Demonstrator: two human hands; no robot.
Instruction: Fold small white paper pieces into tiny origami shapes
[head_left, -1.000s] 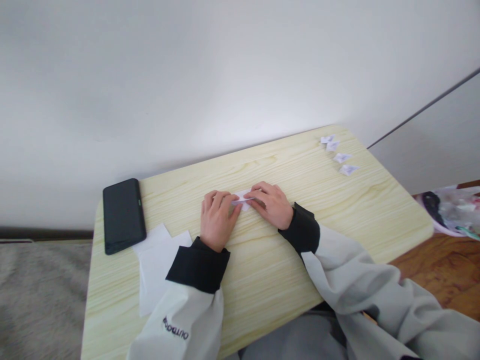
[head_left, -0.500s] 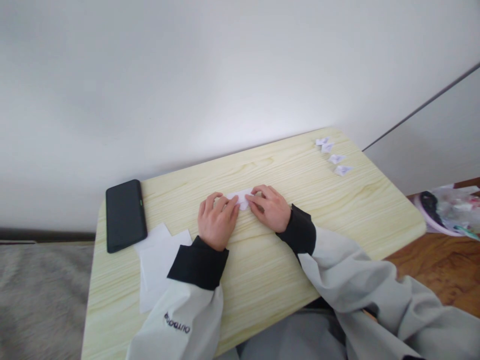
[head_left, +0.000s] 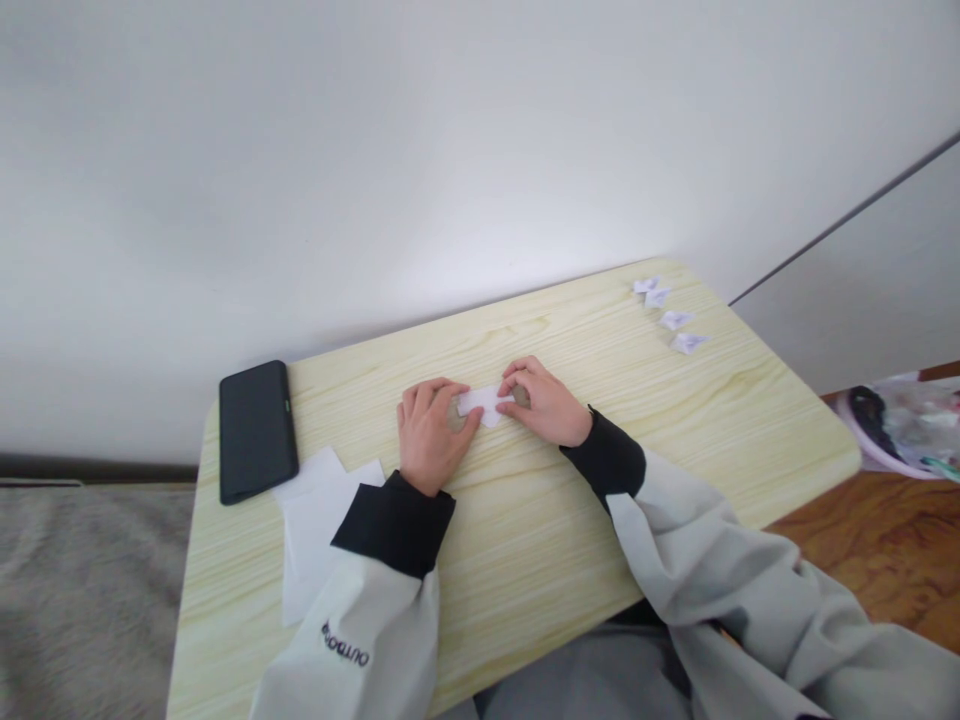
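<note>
A small folded piece of white paper point(head_left: 484, 399) is at the middle of the table, a narrow band with a flap pointing toward me. My left hand point(head_left: 433, 430) pinches its left end between thumb and fingers. At the right end, the thumb and fingers of my right hand point(head_left: 546, 402) close on the paper. Loose white paper sheets point(head_left: 315, 530) lie overlapped on the left, partly under my left sleeve.
A black tablet or phone point(head_left: 257, 432) lies at the table's left edge. Several small folded paper pieces point(head_left: 677, 319) sit in a row at the far right of the wooden table point(head_left: 600, 560). A bin with a plastic bag point(head_left: 911, 425) stands on the floor to the right.
The fingers of both hands have shifted outward toward the ends of the folded paper, so more of its band shows. The view has moved slightly.
</note>
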